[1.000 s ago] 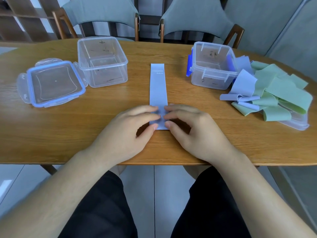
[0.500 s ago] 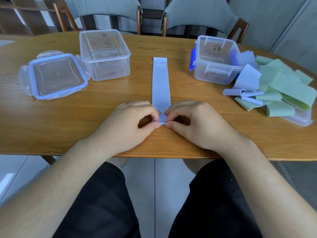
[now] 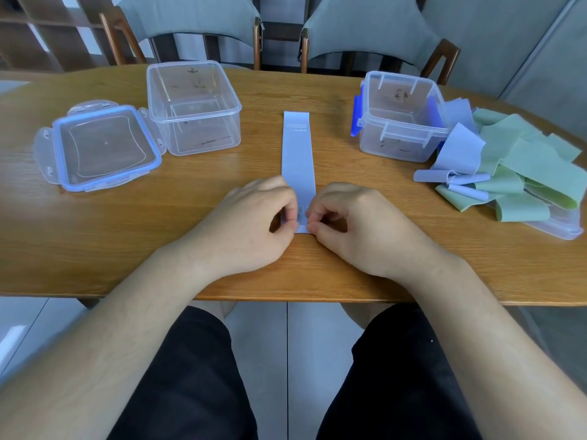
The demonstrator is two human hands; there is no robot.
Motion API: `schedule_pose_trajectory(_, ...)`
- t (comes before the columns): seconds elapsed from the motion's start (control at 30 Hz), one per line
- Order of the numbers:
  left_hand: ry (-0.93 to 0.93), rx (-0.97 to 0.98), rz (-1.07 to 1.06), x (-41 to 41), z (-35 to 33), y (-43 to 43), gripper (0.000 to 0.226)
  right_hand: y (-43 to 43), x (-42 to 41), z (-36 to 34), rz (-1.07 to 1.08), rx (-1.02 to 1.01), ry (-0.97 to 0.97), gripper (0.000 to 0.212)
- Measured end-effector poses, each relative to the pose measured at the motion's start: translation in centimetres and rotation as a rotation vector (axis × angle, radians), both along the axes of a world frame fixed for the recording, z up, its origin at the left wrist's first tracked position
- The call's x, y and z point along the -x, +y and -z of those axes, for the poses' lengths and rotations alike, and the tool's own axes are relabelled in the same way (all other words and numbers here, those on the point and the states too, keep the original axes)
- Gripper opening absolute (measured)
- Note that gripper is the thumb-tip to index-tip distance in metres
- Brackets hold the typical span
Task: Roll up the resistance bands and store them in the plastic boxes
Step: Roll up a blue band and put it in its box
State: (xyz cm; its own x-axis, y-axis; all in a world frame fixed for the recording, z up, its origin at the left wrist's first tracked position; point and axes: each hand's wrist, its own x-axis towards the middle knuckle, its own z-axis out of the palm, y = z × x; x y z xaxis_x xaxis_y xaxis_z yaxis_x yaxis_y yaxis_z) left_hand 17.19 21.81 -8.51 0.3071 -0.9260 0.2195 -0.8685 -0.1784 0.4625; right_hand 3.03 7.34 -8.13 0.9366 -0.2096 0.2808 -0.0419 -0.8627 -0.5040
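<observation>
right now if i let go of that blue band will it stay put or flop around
Probably floppy: the blue band lies flat and thin on the table, and the loose bands at right drape and curl. Likely light. A started roll may spring open, since both hands, left and right, pinch its near end.

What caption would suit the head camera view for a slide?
Left hand and right hand pinch the near end of a blue resistance band lying flat between two open plastic boxes.
</observation>
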Motion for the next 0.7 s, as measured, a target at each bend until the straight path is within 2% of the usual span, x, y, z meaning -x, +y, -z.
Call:
schedule_pose_trajectory(0.33, -0.051, 0.084, 0.031, 0.5, 0.4, 0.7, 0.009, 0.2, 0.3, 0.6, 0.033, 0.014, -0.029, 0.004)
schedule_pose_trajectory(0.53, -0.066, 0.063, 0.056, 0.2, 0.5, 1.0, 0.008, 0.5, 0.3, 0.7, -0.003, 0.114, -0.014, 0.006)
schedule_pose_trajectory(0.7, -0.152, 0.059, 0.061, -0.1, 0.1, 0.6, 0.014, 0.1, 0.0, 0.0, -0.016, 0.025, 0.048, 0.009)
